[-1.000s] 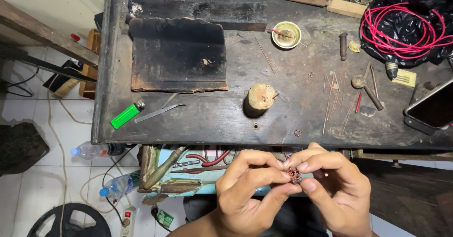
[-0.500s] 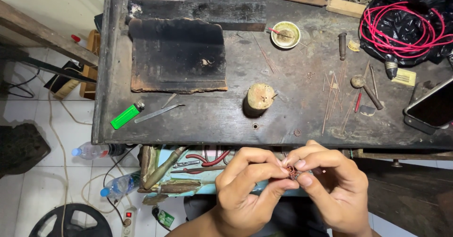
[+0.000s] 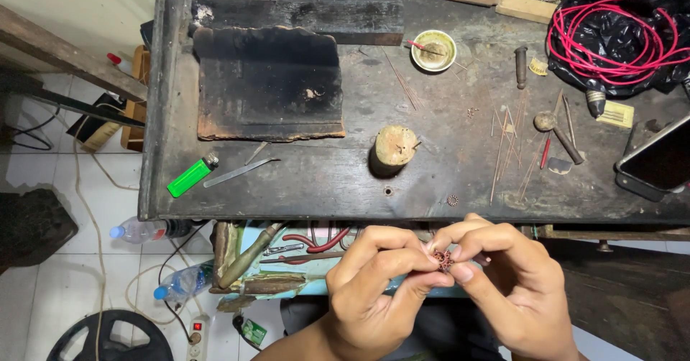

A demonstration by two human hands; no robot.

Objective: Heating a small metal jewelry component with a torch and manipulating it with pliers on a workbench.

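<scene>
Two bare hands show at the bottom of the head view. The left hand [image 3: 374, 289] wears no glove, ring or watch, and its forearm carries no sleeve where it shows. The right hand [image 3: 503, 289] is likewise ungloved and ringless, its wrist uncovered, with short, plain fingernails visible on several fingers.

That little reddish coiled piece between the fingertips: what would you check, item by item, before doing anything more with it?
1. Grip on the small reddish coiled piece: pinched by fingertips of both the left hand and the right hand. Ok.
2. Piece in view: mostly hidden by fingers. Its shape: cannot tell.
3. Held over the workbench: no, it is in front of the edge, over the open drawer. Not ok if dropped.
4. Thin wires on the bench: within sight, loose. Ok.
5. Green lighter: lying apart, far left. Ok.
</scene>
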